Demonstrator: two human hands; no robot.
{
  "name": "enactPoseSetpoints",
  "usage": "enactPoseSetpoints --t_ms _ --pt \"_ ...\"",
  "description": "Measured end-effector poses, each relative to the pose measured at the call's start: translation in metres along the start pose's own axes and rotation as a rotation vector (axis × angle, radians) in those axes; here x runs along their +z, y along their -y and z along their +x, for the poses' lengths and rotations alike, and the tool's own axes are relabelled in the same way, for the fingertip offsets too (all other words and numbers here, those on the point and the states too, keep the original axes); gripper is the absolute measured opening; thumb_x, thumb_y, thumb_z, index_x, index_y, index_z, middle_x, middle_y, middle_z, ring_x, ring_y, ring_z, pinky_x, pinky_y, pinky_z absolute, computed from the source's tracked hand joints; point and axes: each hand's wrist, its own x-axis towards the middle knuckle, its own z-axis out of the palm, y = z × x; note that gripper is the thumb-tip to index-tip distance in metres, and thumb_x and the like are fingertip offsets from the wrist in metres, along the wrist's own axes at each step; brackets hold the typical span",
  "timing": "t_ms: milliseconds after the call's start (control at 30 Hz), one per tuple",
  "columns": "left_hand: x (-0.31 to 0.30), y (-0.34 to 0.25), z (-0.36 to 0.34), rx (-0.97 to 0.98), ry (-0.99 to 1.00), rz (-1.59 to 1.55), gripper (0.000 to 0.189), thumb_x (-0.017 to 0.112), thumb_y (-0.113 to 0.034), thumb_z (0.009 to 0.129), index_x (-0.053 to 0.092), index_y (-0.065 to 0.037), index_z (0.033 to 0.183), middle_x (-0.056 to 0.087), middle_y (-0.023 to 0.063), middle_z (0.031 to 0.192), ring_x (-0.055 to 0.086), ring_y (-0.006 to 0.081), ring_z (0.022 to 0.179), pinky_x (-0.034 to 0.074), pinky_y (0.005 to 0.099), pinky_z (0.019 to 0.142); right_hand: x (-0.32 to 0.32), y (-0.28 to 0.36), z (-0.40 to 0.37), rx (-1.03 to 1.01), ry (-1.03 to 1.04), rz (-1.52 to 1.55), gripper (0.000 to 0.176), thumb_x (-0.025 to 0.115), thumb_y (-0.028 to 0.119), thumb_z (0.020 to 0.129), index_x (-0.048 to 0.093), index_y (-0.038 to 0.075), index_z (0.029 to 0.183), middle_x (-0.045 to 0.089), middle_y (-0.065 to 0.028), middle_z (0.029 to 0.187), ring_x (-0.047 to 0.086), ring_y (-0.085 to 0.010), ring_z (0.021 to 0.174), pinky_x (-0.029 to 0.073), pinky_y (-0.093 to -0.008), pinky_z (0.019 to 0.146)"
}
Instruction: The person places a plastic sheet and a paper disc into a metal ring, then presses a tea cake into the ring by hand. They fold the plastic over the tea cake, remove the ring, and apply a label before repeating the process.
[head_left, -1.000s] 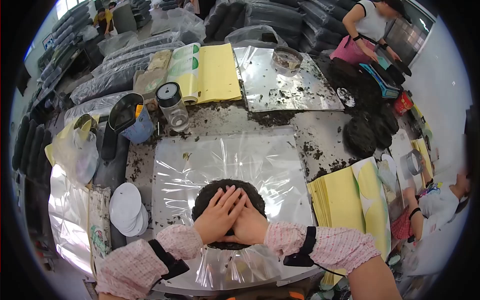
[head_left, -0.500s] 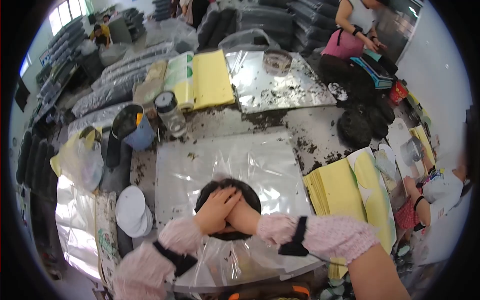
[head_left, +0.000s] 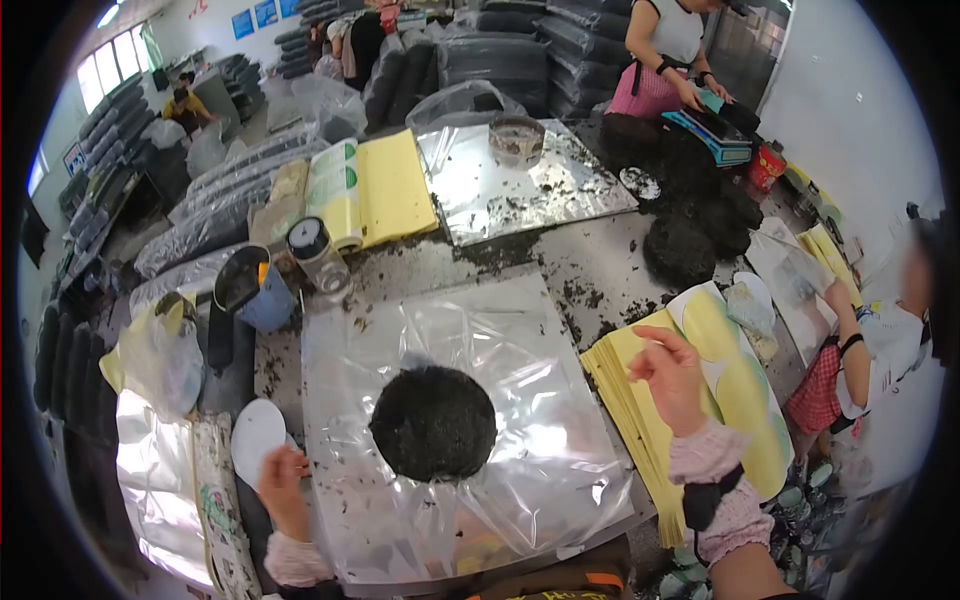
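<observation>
A round, flat cake of dark, crumbly material point(head_left: 433, 423) lies on a clear plastic sheet point(head_left: 540, 400) in front of me. Both my hands are off it. My left hand point(head_left: 285, 490) is beside a small stack of white discs point(head_left: 258, 440), its fingers loosely bent at the discs' near edge and seemingly holding nothing. Over a stack of yellow sheets point(head_left: 625, 400) hovers my right hand point(head_left: 670, 380), fingers bent and apart, with nothing in it. Next to that stack lies a strip with yellow-green circles point(head_left: 735, 370).
Farther back are a blue mug point(head_left: 268, 300), a lidded clear jar point(head_left: 322, 262), and a silvery board point(head_left: 500, 195) carrying a clear ring point(head_left: 516, 140). Dark clumps point(head_left: 680, 250) sit at right. A co-worker point(head_left: 675, 60) handles something by a blue scale point(head_left: 710, 138); another person point(head_left: 850, 350) works at right.
My hands were pressed together on the dark cake. They have come apart: the left went to the white discs, the right to above the yellow sheets. The cake now shows fully.
</observation>
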Motion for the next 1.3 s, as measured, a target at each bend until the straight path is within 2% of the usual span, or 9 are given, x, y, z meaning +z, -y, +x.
enactPoseSetpoints --t_ms 100,167,267,567,733,967,1033,1100,1300 --pt "0.029 0.028 -0.01 0.366 0.059 0.445 0.066 0.081 -0.02 0.078 0.051 0.002 0.132 0.059 0.0186 0.122 0.06 0.0283 0.108 0.05 0.0413 0.092 0.01 -0.055 -0.004 -0.42 0.109 -0.857 0.039 0.069 0.019 0.089 0.061 -0.001 0.121 0.068 -0.0192 0.101 0.068 -0.0253 0.085 0.055 -0.0332 0.074" --pt "0.071 -0.012 -0.011 0.514 0.062 0.318 0.08 0.085 -0.024 0.071 0.048 0.002 0.136 0.057 0.0176 0.125 0.058 0.0309 0.113 0.044 0.0446 0.1 0.018 -0.151 -0.02 -0.429 0.37 -0.959 0.073 0.078 0.029 0.082 0.045 0.001 0.14 0.054 -0.0257 0.135 0.052 -0.0404 0.126 0.044 -0.0403 0.104" --pt "0.113 -0.055 0.001 0.462 0.259 0.039 0.097 0.092 -0.036 0.058 0.047 0.0 0.136 0.057 0.0149 0.13 0.056 0.0363 0.117 0.034 0.0496 0.11 0.034 -0.159 -0.077 -0.382 0.513 -0.849 0.077 0.079 0.026 0.08 0.041 0.0 0.142 0.049 -0.0252 0.139 0.047 -0.0403 0.13 0.04 -0.0412 0.107" --pt "0.15 -0.042 0.012 0.456 0.227 0.498 0.035 0.075 -0.019 0.068 0.068 -0.011 0.102 0.065 0.0035 0.096 0.059 0.0272 0.1 0.032 0.0438 0.11 0.174 -0.109 -0.016 -0.489 0.365 -0.431 0.085 0.081 0.017 0.075 0.036 -0.003 0.145 0.04 -0.0245 0.149 0.038 -0.0416 0.139 0.033 -0.0442 0.114" --pt "0.102 -0.041 0.021 0.123 0.007 -0.265 0.119 0.09 -0.049 0.062 0.024 0.005 0.146 0.027 0.0196 0.151 0.036 0.0286 0.136 0.028 0.046 0.113 0.171 -0.11 -0.016 -0.654 0.406 -0.684 0.041 0.066 0.0 0.075 0.059 0.0 0.115 0.059 -0.0149 0.116 0.058 -0.0331 0.111 0.048 -0.0414 0.096" --pt "0.157 -0.056 0.027 0.252 0.215 0.146 0.067 0.085 -0.038 0.07 0.058 0.001 0.118 0.06 0.0185 0.114 0.056 0.0403 0.109 0.044 0.0452 0.098 0.139 -0.09 0.002 -0.191 0.538 -0.095 0.034 0.059 0.002 0.078 0.058 -0.005 0.112 0.062 -0.0152 0.111 0.06 -0.0272 0.108 0.045 -0.0392 0.098" --pt "0.157 -0.063 0.031 0.228 0.253 0.219 0.059 0.081 -0.036 0.074 0.058 0.001 0.113 0.059 0.0169 0.108 0.057 0.0363 0.102 0.046 0.0418 0.089 0.153 -0.096 0.024 -0.232 0.006 -0.136 0.038 0.057 0.011 0.087 0.058 -0.004 0.122 0.062 -0.0171 0.118 0.057 -0.0232 0.113 0.043 -0.039 0.1" --pt "0.158 -0.072 0.033 0.214 0.301 0.291 0.05 0.078 -0.035 0.078 0.059 0.002 0.108 0.059 0.0152 0.102 0.058 0.0323 0.096 0.048 0.0384 0.081 0.191 -0.104 0.056 -0.129 0.126 -0.1 0.042 0.06 0.016 0.09 0.056 -0.002 0.127 0.061 -0.0168 0.119 0.056 -0.0251 0.114 0.042 -0.0407 0.101" --pt "0.185 -0.076 0.036 0.18 -0.21 0.008 0.034 0.07 -0.01 0.079 0.061 0.0 0.111 0.058 0.0146 0.105 0.054 0.0352 0.107 0.046 0.0393 0.092 0.178 -0.102 -0.029 -0.613 0.504 -0.565 0.042 0.062 0.015 0.092 0.057 0.004 0.132 0.058 -0.0153 0.124 0.053 -0.0353 0.121 0.042 -0.0436 0.104"
